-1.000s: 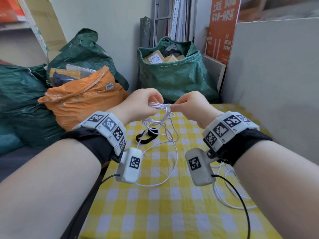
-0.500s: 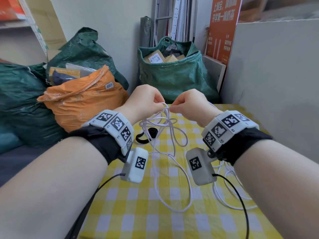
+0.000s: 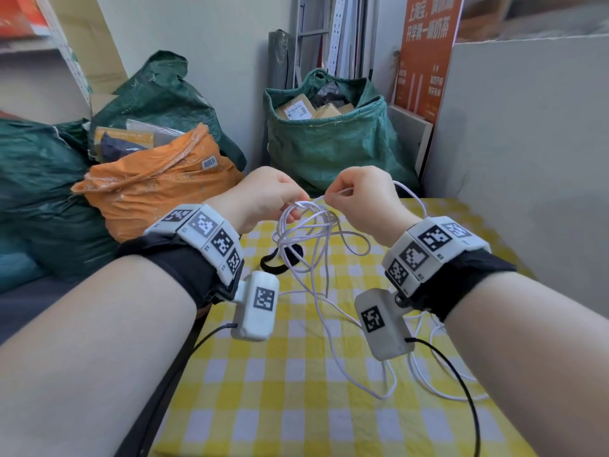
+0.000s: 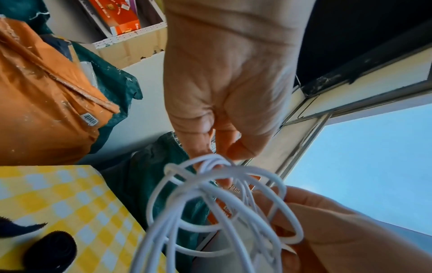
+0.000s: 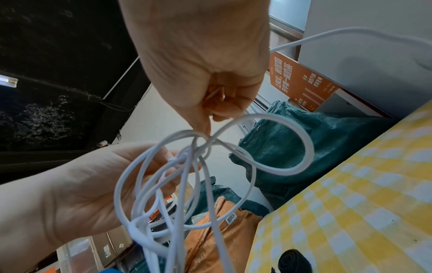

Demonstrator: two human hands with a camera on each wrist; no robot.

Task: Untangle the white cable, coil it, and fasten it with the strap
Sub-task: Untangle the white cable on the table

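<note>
Both hands hold the tangled white cable (image 3: 317, 245) in the air above the yellow checked table (image 3: 296, 407). My left hand (image 3: 286, 196) pinches the bunch of loops at its top, where the strands cross (image 4: 203, 164). Close beside it, my right hand (image 3: 339, 192) pinches a single strand (image 5: 309, 147) drawn out of the bunch; that strand arches over the back of the hand to the right. Loose loops hang down to the cloth and trail off to the right. The black strap (image 3: 283, 258) lies curled on the table under the hands.
An orange sack (image 3: 158, 189) and green sacks (image 3: 326, 150) with parcels stand beyond the table's far and left edges. A grey board (image 3: 527, 143) walls off the right side. Black sensor leads hang from both wrists.
The right hand has drawn a strand out to the right, so the bunch hangs looser. The long loop on the cloth has slid right and toward me. Both hands rose slightly.
</note>
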